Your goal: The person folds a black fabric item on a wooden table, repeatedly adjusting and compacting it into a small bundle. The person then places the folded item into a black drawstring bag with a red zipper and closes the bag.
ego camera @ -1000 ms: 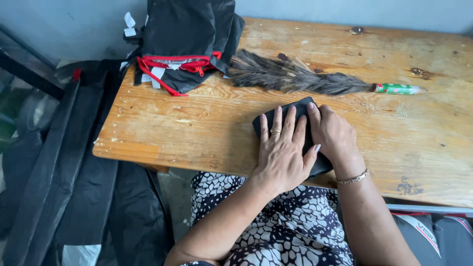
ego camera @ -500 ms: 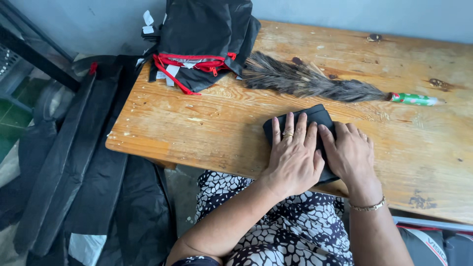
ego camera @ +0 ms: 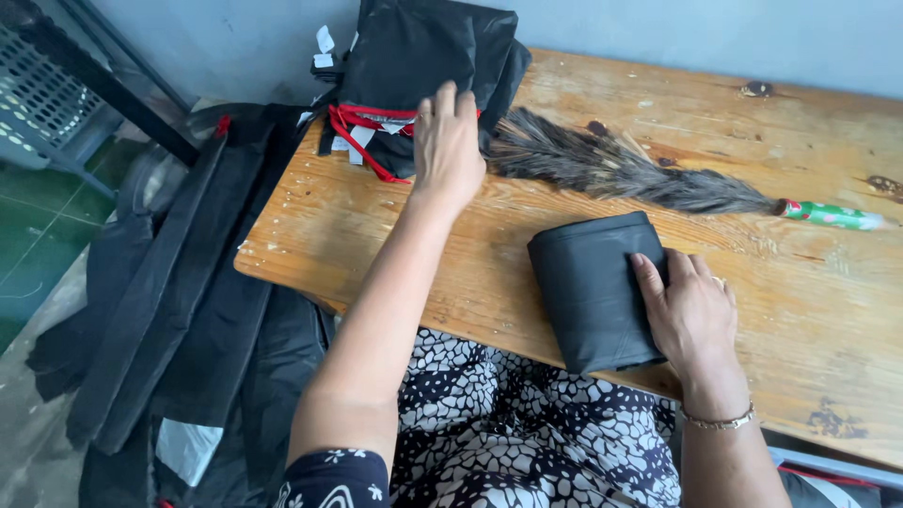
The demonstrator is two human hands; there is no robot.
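A folded black fabric bundle (ego camera: 588, 292) lies near the front edge of the wooden table (ego camera: 376, 254). My right hand (ego camera: 691, 315) rests flat on its right side, fingers spread. My left hand (ego camera: 447, 146) reaches out to the far left of the table, fingers over a pile of black fabric pieces with red straps and white tags (ego camera: 414, 75). It touches the pile's front edge; I cannot tell whether it grips anything.
A feather duster (ego camera: 621, 174) with a green handle (ego camera: 828, 214) lies across the back of the table. More black fabric (ego camera: 188, 282) hangs off the table's left end. A grey crate (ego camera: 38, 103) stands at far left.
My left hand has left the folded bundle and stretched out to the pile at the far left. My right hand stays on the bundle.
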